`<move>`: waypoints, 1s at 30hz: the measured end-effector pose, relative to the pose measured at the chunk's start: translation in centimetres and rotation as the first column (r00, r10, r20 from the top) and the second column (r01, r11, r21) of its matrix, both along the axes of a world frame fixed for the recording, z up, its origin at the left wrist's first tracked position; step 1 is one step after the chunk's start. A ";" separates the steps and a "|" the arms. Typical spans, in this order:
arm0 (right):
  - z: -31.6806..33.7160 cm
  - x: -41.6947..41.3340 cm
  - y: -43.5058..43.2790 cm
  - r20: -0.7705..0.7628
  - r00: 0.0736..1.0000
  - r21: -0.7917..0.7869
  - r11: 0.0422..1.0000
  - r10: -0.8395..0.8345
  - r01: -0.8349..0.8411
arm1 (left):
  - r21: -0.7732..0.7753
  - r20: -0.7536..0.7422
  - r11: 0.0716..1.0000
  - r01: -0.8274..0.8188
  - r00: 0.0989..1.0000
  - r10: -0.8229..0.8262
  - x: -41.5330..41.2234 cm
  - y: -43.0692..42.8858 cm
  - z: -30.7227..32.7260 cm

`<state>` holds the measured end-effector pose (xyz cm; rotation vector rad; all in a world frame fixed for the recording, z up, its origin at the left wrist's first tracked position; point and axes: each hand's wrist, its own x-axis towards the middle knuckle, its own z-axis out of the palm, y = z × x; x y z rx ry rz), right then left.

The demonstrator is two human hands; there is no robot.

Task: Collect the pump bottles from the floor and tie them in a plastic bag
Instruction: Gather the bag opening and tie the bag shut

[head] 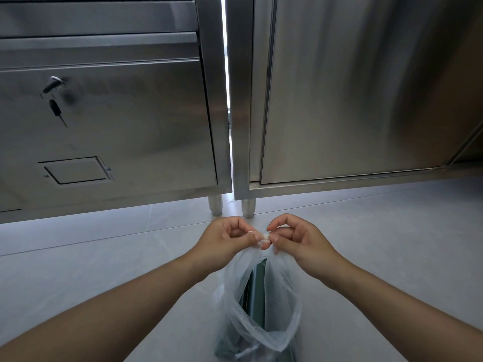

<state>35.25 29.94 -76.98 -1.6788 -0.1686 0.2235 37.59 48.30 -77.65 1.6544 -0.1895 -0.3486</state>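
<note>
A thin clear plastic bag (283, 296) hangs over the grey floor at the bottom centre. Through its open slit and its film I see dark green pump bottles (254, 293) lying inside; how many I cannot tell. My left hand (230, 237) pinches one bag handle between thumb and fingertips. My right hand (295, 237) pinches the other handle. The two handles meet in a small twisted bunch between my fingertips, at the top of the bag.
Two stainless steel cabinets (117, 126) stand straight ahead on short round legs (215, 206), with a narrow bright gap between them. A key (55, 108) hangs from the lock on the left cabinet door. Pale floor tiles (78, 257) spread around the bag.
</note>
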 end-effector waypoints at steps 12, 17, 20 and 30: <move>-1.0 0.2 0.8 0.212 0.961 -0.102 0.974 -0.176 0.201 | -0.012 -0.024 1.000 0.025 0.999 -0.025 0.1 0.4 -0.2; -1.4 0.4 0.8 0.248 0.955 -0.169 0.964 -0.160 0.206 | 0.011 0.008 1.000 -0.001 1.000 0.001 0.1 0.3 -0.1; -1.8 0.4 0.8 0.240 0.956 -0.180 0.960 -0.171 0.217 | 0.027 0.019 1.000 -0.014 1.000 0.014 0.1 0.3 -0.1; -2.5 0.2 0.7 0.237 0.953 -0.225 0.943 -0.190 0.244 | 0.189 0.066 0.981 -0.053 0.997 0.041 0.1 0.4 0.1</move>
